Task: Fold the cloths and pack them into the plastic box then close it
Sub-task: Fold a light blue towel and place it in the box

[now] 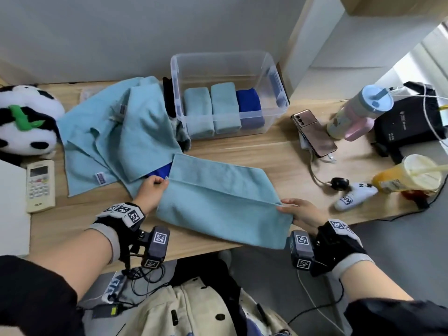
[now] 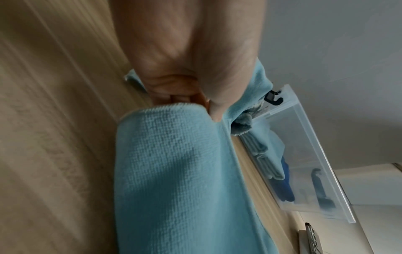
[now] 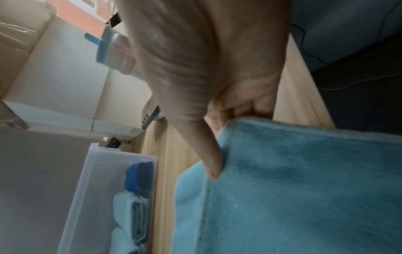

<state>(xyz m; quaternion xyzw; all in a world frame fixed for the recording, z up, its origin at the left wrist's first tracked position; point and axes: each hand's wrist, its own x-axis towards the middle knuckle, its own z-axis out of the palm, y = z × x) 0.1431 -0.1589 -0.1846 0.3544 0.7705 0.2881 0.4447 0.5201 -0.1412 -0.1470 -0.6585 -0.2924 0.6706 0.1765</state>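
A light blue cloth [image 1: 218, 197] lies across the desk in front of me, its near part folded up over the rest. My left hand [image 1: 151, 190] pinches the fold's left end [image 2: 174, 137], thumb on top. My right hand [image 1: 299, 212] pinches the right end [image 3: 282, 171] the same way. Behind stands the clear plastic box [image 1: 274, 115], lid off, holding two folded light blue cloths [image 1: 211, 107] and a folded dark blue one [image 1: 249, 105]. Left of the box lies a pile of unfolded light blue cloths [image 1: 116, 137], with a dark blue cloth [image 1: 161, 172] peeking from under it.
A panda plush [image 1: 24, 120] and a remote control [image 1: 40, 185] sit at the left. A phone [image 1: 315, 133], a tumbler [image 1: 356, 112], a black device [image 1: 407, 127], a drink cup [image 1: 412, 178] and a white controller [image 1: 354, 195] crowd the right. The desk edge runs just under the cloth.
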